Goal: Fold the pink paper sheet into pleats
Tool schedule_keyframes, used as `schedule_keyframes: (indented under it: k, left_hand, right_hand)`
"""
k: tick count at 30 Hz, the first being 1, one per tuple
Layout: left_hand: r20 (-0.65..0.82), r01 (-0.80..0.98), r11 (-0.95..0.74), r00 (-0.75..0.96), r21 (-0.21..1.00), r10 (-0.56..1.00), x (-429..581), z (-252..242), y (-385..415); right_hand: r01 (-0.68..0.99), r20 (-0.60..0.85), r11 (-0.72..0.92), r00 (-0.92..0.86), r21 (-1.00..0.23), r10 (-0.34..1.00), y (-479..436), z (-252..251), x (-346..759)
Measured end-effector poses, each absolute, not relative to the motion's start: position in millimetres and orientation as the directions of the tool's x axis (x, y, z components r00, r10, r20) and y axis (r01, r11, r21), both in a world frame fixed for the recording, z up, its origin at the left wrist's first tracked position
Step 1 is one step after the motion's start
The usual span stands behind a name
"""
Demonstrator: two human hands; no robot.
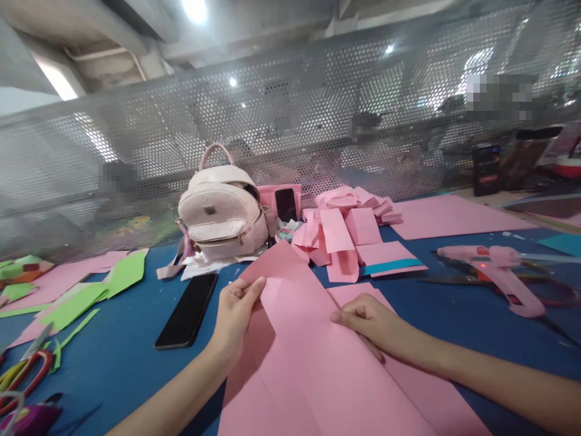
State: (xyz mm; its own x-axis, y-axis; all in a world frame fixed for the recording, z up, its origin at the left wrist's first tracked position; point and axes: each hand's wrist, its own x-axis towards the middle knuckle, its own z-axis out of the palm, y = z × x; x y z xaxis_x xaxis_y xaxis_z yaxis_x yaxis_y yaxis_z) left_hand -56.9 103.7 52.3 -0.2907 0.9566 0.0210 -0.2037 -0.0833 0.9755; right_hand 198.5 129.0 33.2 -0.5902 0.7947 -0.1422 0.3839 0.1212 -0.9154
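A large pink paper sheet point(308, 363) lies in front of me on the blue table point(122, 357), with one flap folded over toward the far side. My left hand point(236, 318) pinches the left edge of that folded flap, thumb on top. My right hand point(372, 324) rests on the sheet's right side, its fingers curled and pressed down on the paper along the fold.
A black phone point(188, 312) lies left of the sheet. Behind it stand a pale pink backpack point(222, 215) and a pile of folded pink paper pieces point(349, 233). A pink glue gun point(499, 269) lies at right, green paper scraps point(82, 297) and scissors point(25, 369) at left. A perforated metal screen closes off the back.
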Motion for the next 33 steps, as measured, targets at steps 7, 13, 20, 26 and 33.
schedule_keyframes:
  k: [7, 13, 20, 26, 33]
  left_hand:
    - [0.006, -0.258, -0.090, -0.307, 0.962, 0.952, -58.4, 62.6, 104.4]
    - [0.016, -0.281, -0.114, -0.330, 0.953, 0.944, -61.5, 65.6, 106.6]
    - [0.039, -0.284, -0.145, -0.351, 0.948, 0.936, -67.9, 64.3, 111.0]
    - [0.043, -0.282, -0.143, -0.331, 0.949, 0.943, -74.8, 58.7, 116.5]
    - [0.036, -0.285, -0.138, -0.334, 0.948, 0.942, -81.7, 52.9, 122.0]
  right_hand:
    - [0.381, -0.167, 0.090, -0.591, -0.920, 0.789, 131.5, 28.1, 200.1]
    - [0.343, -0.099, 0.144, -0.601, -0.928, 0.793, 131.2, 29.4, 198.4]
    - [0.338, -0.101, 0.143, -0.609, -0.930, 0.786, 130.3, 29.9, 196.4]
    - [0.437, -0.157, 0.144, -0.582, -0.888, 0.798, 128.6, 30.6, 197.1]
    - [0.432, -0.076, 0.253, -0.612, -0.865, 0.787, 128.4, 30.4, 196.8]
